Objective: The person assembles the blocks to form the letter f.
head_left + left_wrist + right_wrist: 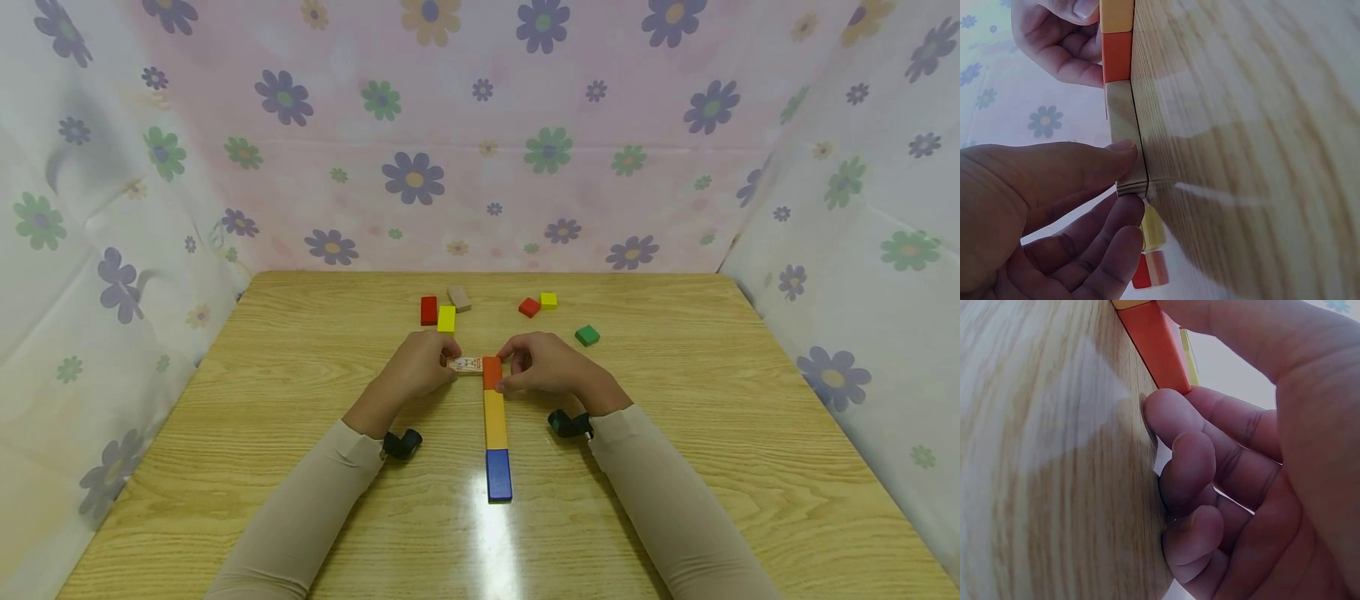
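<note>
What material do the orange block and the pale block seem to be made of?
Orange block: probably painted wood, with a flat, even colour and sharp edges.
Pale block: probably bare wood; the left wrist view shows a dull, tan, unpainted side, and the head view shows small print on top.

1. The light oak-grain wooden table (300, 400) is yellowish tan with darker streaks
2. The row of flat wooden blocks runs orange (492, 372), amber yellow (495, 419), then deep blue (498, 474)
3. The pale natural-wood block (467, 365) beside the orange one bears small reddish printing
4. Loose blocks farther back: red (428, 310), bright yellow (447, 318), beige (459, 297), a second red (529, 307), a small yellow (549, 300), green (587, 335)
5. The backdrop cloth (480, 125) is pinkish white with purple, green and orange flowers
6. The long sleeves (315, 500) are beige
</note>
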Action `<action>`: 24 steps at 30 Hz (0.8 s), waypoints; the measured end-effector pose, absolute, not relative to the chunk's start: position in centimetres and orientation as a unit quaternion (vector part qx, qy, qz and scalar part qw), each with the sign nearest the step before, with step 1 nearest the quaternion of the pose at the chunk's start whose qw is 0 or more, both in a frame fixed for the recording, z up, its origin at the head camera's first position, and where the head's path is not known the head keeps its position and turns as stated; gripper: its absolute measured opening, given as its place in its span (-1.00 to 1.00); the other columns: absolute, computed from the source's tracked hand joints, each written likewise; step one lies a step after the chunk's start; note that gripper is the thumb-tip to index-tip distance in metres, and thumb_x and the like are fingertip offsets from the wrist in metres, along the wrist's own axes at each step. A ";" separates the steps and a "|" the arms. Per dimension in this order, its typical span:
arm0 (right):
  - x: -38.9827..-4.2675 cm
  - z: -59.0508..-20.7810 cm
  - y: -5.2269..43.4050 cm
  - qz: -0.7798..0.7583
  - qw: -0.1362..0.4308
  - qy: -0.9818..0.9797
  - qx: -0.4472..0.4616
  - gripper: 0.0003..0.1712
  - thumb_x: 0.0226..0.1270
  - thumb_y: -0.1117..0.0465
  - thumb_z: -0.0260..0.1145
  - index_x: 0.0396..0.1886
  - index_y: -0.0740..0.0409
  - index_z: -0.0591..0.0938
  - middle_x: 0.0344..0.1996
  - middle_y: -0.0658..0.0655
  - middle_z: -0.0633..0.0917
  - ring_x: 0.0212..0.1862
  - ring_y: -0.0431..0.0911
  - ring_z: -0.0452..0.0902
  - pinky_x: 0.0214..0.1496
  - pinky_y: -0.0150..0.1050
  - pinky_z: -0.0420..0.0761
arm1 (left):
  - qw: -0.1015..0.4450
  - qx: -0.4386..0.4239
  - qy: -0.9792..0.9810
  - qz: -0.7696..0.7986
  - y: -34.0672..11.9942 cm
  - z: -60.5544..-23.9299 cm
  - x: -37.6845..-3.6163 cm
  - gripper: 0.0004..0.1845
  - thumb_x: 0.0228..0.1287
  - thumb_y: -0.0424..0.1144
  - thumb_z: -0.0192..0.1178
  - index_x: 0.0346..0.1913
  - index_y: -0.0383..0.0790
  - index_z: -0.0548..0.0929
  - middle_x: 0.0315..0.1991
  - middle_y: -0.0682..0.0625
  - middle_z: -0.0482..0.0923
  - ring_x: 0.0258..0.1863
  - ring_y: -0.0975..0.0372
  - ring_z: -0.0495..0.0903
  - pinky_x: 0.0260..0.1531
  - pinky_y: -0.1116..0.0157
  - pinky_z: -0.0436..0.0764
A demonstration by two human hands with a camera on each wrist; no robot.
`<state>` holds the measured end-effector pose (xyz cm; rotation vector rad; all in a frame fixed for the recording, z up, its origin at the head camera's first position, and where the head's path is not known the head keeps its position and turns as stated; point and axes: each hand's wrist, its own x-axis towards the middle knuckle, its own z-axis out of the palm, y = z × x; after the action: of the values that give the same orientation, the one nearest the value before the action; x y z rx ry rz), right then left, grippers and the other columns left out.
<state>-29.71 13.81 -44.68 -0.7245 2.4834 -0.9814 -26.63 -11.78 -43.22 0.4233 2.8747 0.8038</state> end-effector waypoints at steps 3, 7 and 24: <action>-29.7 -44.7 13.8 -0.349 0.187 0.881 -0.258 -0.45 0.12 -0.11 0.63 0.05 -0.04 0.68 -0.40 0.02 0.71 -0.36 -0.05 0.59 -0.23 -0.14 0.63 | 0.063 0.141 0.951 0.267 -11.8 -43.2 -26.6 -0.72 0.17 -0.32 0.53 -0.05 -0.19 0.80 -0.28 0.02 0.65 -0.29 0.18 0.54 -0.21 0.27 0.60; -29.7 -44.7 13.8 -0.348 0.186 0.882 -0.259 -0.45 0.12 -0.11 0.63 0.06 -0.05 0.68 -0.41 0.02 0.71 -0.37 -0.05 0.60 -0.24 -0.14 0.62 | 0.066 0.139 0.951 0.268 -11.8 -43.2 -26.6 -0.72 0.18 -0.32 0.52 -0.04 -0.19 0.80 -0.28 0.02 0.66 -0.29 0.18 0.54 -0.21 0.26 0.61; -29.8 -44.4 13.7 -0.346 0.185 0.879 -0.272 -0.37 0.13 -0.15 0.61 0.15 -0.03 0.67 -0.43 0.01 0.72 -0.40 -0.06 0.60 -0.27 -0.15 0.61 | 0.066 0.137 0.952 0.266 -11.8 -43.3 -26.7 -0.74 0.19 -0.32 0.51 -0.05 -0.19 0.80 -0.29 0.03 0.65 -0.31 0.19 0.54 -0.24 0.28 0.59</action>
<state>-29.77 13.69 -44.44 -0.7652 2.4765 -0.9740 -26.68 -11.78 -43.31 0.4144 2.8707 0.8014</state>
